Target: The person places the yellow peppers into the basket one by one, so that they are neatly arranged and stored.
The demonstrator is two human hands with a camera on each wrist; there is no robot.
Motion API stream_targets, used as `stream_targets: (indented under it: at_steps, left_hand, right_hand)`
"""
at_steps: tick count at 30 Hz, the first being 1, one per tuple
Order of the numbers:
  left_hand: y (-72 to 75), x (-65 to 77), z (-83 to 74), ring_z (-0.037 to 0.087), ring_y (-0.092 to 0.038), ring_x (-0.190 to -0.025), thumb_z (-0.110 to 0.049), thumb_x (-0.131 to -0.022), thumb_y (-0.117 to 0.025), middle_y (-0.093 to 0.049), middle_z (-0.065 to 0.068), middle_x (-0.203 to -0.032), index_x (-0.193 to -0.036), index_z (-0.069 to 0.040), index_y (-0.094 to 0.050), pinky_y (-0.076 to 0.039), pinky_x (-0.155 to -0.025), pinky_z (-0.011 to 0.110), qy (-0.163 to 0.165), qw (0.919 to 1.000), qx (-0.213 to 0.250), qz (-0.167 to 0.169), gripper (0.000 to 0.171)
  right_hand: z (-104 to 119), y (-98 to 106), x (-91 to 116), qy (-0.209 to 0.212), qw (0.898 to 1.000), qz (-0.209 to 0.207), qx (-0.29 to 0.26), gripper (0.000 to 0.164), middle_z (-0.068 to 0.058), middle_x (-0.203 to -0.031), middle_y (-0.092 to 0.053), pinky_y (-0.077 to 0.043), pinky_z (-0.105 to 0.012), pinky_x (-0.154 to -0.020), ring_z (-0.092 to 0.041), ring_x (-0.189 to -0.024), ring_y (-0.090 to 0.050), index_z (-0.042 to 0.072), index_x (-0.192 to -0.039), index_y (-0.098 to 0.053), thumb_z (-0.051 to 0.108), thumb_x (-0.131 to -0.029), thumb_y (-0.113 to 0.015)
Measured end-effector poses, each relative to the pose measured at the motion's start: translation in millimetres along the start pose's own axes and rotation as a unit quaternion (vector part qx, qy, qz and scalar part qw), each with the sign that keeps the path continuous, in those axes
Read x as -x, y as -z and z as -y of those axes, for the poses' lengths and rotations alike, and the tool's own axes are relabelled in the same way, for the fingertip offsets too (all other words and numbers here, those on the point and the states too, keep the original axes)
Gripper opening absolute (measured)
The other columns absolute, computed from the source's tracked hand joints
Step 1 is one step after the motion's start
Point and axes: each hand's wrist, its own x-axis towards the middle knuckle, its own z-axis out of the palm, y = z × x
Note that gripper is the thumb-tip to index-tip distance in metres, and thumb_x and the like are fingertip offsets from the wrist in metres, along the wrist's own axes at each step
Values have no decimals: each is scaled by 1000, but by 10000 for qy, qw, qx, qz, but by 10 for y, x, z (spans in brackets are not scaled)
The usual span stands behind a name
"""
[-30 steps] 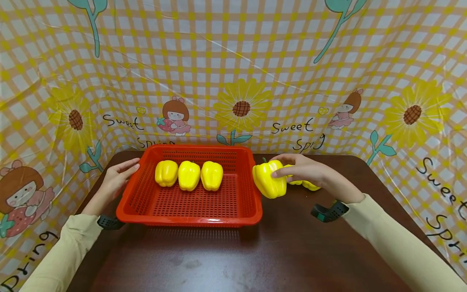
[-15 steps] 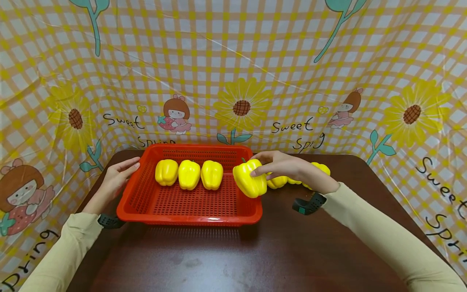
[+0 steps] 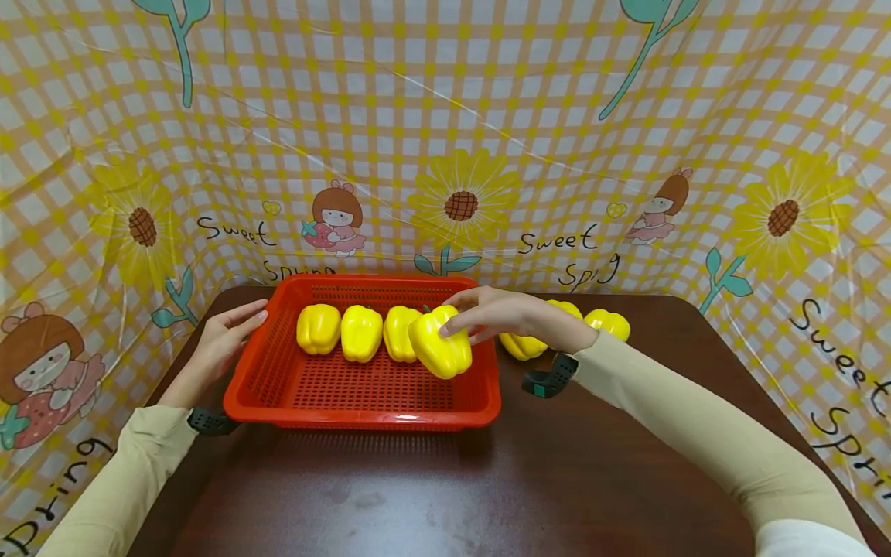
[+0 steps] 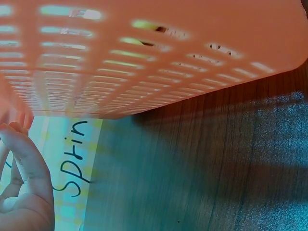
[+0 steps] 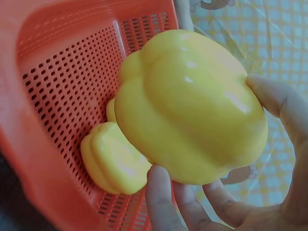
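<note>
Shifted left to just below mid-frame, the yellow pepper (image 3: 442, 352) my right hand (image 3: 493, 312) pinches seems light, stiff, slick, best gripped round its sides.

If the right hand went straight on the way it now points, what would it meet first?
Probably the nearest lobed yellow bell pepper in the red perforated plastic basket, struck by the held yellow bell pepper leading the right hand; height is unclear, so it may pass above.

Slotted bskt (image 4: 115, 29) up top | L hand (image 4: 26, 187) low L | tbl (image 4: 231, 154) low R | "Sprin" cloth (image 4: 57, 149) btwn
</note>
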Motion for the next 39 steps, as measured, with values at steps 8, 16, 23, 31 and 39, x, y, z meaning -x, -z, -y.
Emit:
stream_targets:
  at_steps: [8, 16, 23, 31, 39]
  left_hand:
    - [7, -24, -5, -4, -65, -78, -27, -96, -59, -63, -26, -94, -146, 5, -33, -56, -68, 16, 9, 10000, 14, 1, 65]
    - [13, -41, -8, -3, -65, -78, -26, -96, -59, -63, -26, -94, -146, 5, -32, -56, -68, 17, 9, 10000, 62, 30, 65]
    - [24, -57, 0, -2, -66, -78, -27, -94, -62, -65, -24, -95, -147, 6, -32, -56, -67, 17, 4, 9997, 242, 94, 68]
    - [35, -77, -11, -3, -66, -78, -26, -96, -59, -64, -25, -94, -147, 5, -32, -56, -67, 17, 50, 9998, 155, 70, 66]
    - [35, -87, -21, -2, -66, -77, -26, -94, -62, -65, -24, -94, -146, 6, -32, -56, -67, 17, 30, 9997, 239, 89, 68]
  right_hand:
    - [145, -96, -179, -105, 9998, 179, 79, 62, -10, -129, -55, -50, -43, -100, -18, -104, -61, 8, -139, -44, 27, -84, -67]
    - [265, -224, -336, -215, 9995, 239, -29, 64, -10, -122, -56, -52, -38, -96, -18, -96, -59, 9, -140, -44, 27, -84, -69]
    - [373, -334, -467, -188, 9990, 353, -182, 63, -9, -121, -58, -52, -38, -97, -19, -97, -61, 7, -140, -43, 25, -85, -69]
    - [479, -463, -618, -335, 9977, 403, -422, 63, -12, -127, -54, -45, -45, -105, -29, -112, -59, 7, -140, -43, 25, -86, -69]
    - [533, -600, -772, -673, 9952, 361, -605, 77, -13, -144, -42, -52, -38, -97, -33, -121, -54, 5, -148, -32, 25, -85, -71]
